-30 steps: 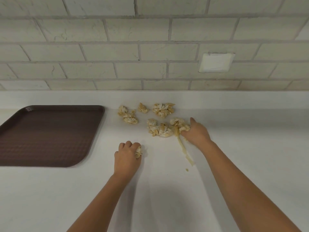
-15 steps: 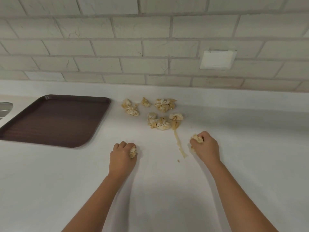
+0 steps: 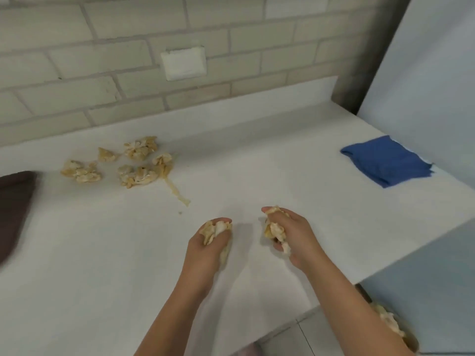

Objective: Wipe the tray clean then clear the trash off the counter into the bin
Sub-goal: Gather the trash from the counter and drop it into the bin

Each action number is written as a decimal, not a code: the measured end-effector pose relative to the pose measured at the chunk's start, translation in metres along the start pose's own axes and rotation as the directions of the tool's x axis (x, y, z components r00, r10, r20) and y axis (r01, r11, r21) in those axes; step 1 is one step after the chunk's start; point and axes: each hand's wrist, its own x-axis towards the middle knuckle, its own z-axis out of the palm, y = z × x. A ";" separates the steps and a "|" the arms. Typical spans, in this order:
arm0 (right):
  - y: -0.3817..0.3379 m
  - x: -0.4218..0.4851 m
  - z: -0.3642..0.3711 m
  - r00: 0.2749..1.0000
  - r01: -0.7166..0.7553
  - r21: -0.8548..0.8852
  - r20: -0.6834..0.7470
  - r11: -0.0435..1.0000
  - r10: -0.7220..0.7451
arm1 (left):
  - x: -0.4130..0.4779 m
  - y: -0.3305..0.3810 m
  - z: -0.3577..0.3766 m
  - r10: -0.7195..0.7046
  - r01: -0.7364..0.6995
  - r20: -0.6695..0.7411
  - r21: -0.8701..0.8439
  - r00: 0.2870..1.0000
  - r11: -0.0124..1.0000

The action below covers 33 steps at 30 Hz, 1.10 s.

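The smooth white worktop (image 3: 257, 155) in front of me runs back to the brick wall (image 3: 102, 60). Towards the back left a loose cluster of crumpled yellowish paper wads (image 3: 136, 176) lies on it. A thin twisted paper strand (image 3: 176, 190) trails from the nearest wad towards me, with a tiny crumb (image 3: 180, 213) just past its end. A corner of a dark brown plastic tray (image 3: 12, 206) shows at my far left, well apart from a folded blue cloth (image 3: 388, 163) lying near the right-hand edge.

Tan crumpled trash (image 3: 136, 173) on a white counter (image 3: 102, 253), dark brown tray (image 3: 12, 209), blue cloth (image 3: 385, 161).
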 end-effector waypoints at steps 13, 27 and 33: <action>0.069 -0.108 -0.275 0.910 -0.032 0.239 -0.394 0.971 0.127 | -0.087 -0.098 0.238 -0.311 0.270 0.563 0.158 0.765 0.950; 0.301 0.005 -0.557 0.697 -0.377 0.226 -0.570 0.898 0.435 | -0.042 -0.429 0.469 -0.689 0.664 0.254 0.189 0.679 0.724; 0.448 0.084 -0.616 0.602 -0.444 0.221 -0.645 0.868 0.472 | 0.001 -0.580 0.512 -0.616 0.532 0.233 0.338 0.752 0.777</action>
